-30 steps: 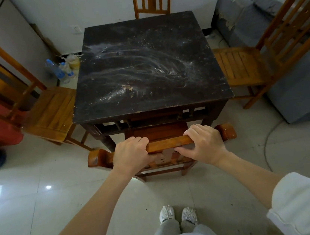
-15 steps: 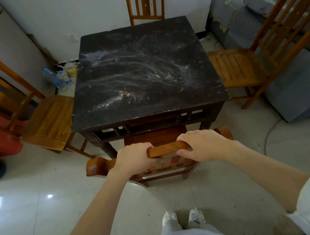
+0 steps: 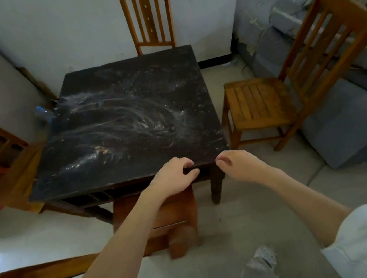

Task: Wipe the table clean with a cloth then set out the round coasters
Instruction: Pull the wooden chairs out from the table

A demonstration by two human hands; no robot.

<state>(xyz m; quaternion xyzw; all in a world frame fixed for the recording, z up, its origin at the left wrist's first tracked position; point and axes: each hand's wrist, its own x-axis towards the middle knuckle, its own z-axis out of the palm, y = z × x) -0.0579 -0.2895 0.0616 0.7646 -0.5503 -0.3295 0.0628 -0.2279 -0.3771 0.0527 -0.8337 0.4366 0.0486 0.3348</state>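
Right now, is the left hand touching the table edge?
Cannot tell. In the head view the left hand overlaps the near edge of the table, fingers curled, but contact is not plainly shown.

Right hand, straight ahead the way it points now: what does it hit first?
Likely the near edge of the table by its right corner. The right hand hangs just short of it, fingers loosely curled and empty; depth is unclear.

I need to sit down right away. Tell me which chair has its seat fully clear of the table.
The chair on the right: its whole slatted seat shows, facing the table. The others show only part of theirs or a backrest.
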